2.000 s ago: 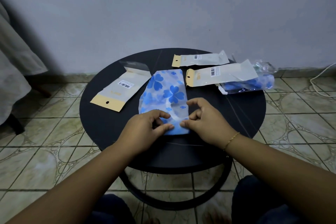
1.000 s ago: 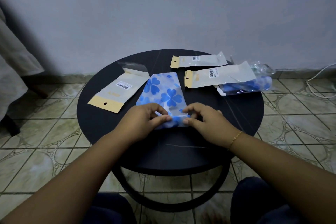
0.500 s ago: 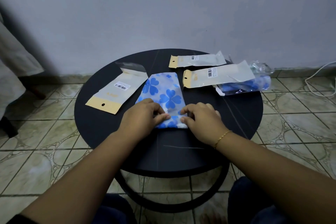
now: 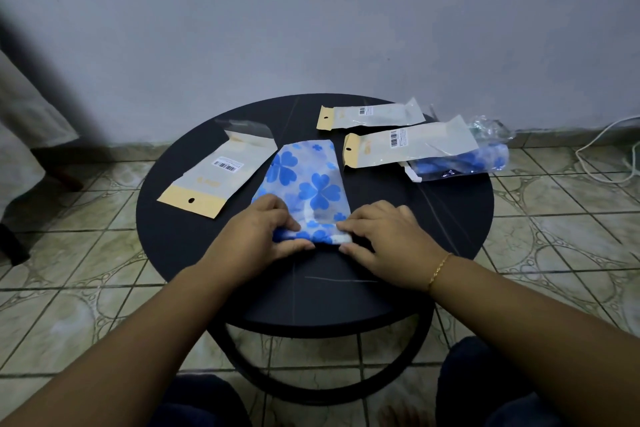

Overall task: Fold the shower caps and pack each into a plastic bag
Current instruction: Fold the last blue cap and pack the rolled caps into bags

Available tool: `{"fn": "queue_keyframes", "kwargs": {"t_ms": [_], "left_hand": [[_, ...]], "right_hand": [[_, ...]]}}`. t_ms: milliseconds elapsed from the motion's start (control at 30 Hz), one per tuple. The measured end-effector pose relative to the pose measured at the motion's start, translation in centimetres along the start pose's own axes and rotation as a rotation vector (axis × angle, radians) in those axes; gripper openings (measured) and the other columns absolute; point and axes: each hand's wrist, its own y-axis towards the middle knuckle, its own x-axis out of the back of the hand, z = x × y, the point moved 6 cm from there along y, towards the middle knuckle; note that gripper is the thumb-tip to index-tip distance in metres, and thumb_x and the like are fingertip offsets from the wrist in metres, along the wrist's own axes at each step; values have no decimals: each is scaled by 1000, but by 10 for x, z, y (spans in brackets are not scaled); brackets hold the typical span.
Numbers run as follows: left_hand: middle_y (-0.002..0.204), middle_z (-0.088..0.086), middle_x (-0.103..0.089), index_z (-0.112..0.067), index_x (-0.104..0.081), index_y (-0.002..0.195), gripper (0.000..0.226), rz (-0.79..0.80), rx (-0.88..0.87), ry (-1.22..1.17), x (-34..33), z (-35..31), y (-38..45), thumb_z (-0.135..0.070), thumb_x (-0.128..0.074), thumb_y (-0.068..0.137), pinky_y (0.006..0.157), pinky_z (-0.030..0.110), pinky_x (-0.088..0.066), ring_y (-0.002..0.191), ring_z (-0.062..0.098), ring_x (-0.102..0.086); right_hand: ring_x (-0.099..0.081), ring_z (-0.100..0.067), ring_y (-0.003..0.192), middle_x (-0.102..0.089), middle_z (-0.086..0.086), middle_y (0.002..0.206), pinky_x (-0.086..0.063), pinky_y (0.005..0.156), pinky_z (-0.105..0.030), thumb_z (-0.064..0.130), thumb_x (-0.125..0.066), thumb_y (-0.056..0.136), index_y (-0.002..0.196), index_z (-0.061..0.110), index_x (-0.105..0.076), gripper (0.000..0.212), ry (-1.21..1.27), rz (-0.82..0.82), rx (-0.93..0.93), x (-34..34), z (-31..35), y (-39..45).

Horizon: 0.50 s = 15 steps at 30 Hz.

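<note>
Shower cap (image 4: pixel 308 180), white with blue clovers, lies flat at the middle of the round black bench (image 4: pixel 173 218), narrow end pointing away from me. It sits there so both hands reach it evenly.

My left hand (image 4: pixel 258 236) takes the near-left corner: fingers curled over the top of the rolled edge, thumb tucked along the front. The grip is closed on the cap, pinching the roll so it cannot spring open. My right hand (image 4: pixel 384 239) mirrors it on the near-right corner, fingers curled and pinching the same rolled edge. A thin gold bracelet (image 4: pixel 440 269) sits at that wrist.

Judgement: I am rolling or folding the cap from the near end toward the far end; the far half lies unrolled, so this fold is partway. Two grips at the corners keep the roll straight, since the thin plastic looks slippery and likely to skew.

Open bag (image 4: pixel 214 173) lies just left of the cap, its clear flap on the far side, touching or nearly touching the cap's far-left corner. Probably staged for this cap.

Two more flat bags (image 4: pixel 372 116) (image 4: pixel 408 146) lie at far right, well apart from my hands. Beside the nearer one lies a packed cap (image 4: pixel 460 163) in clear wrap, partly under it, with crumpled clear plastic (image 4: pixel 491 128) just behind it at the bench edge. One looks done; bags remain.
</note>
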Motion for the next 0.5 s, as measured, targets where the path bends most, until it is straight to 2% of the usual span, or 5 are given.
{"fn": "queue_keyframes", "kwargs": {"t_ms": [133, 233, 300, 433, 500], "left_hand": [[70, -17, -52, -22, -72, 81, 58, -81, -33, 129, 5, -8, -1, -74, -47, 73, 61, 17, -40, 68, 3, -49], [74, -15, -57, -27, -65, 88, 45, -82, 141, 51, 9, -3, 0, -68, -56, 70, 63, 16, -41, 72, 5, -52], [76, -12, -62, -26, -59, 82, 45, -79, 262, -53, 7, 3, 0, -67, -59, 63, 68, 24, -47, 75, 6, -58], [70, -8, -65, -25, -63, 71, 50, -89, 329, -67, 5, 5, 4, -73, -55, 57, 66, 32, -50, 71, 9, -60], [76, -10, -63, -26, -64, 69, 44, -93, 330, 12, 5, 4, 9, -70, -60, 63, 66, 30, -48, 73, 8, -59]], "right_hand": [[-44, -12, 106, -57, 10, 107, -25, 84, -29, 43, -43, 94, 122, 33, -55, 32, 132, -89, -32, 4, -3, 3], [-49, -10, 98, -60, 10, 94, -23, 82, -26, 37, -47, 93, 108, 30, -55, 18, 359, -134, -122, 6, -8, 6], [-53, -13, 94, -62, 6, 89, -30, 84, -29, 33, -50, 93, 99, 27, -56, 10, 464, -139, -174, 5, -11, 8], [-53, -13, 81, -59, 6, 76, -40, 80, -28, 28, -56, 91, 93, 21, -61, 10, 571, -166, -276, 3, -16, 12], [-51, -13, 87, -58, 6, 78, -39, 79, -26, 27, -56, 90, 91, 19, -63, 11, 548, -170, -314, 0, -19, 13]]}}
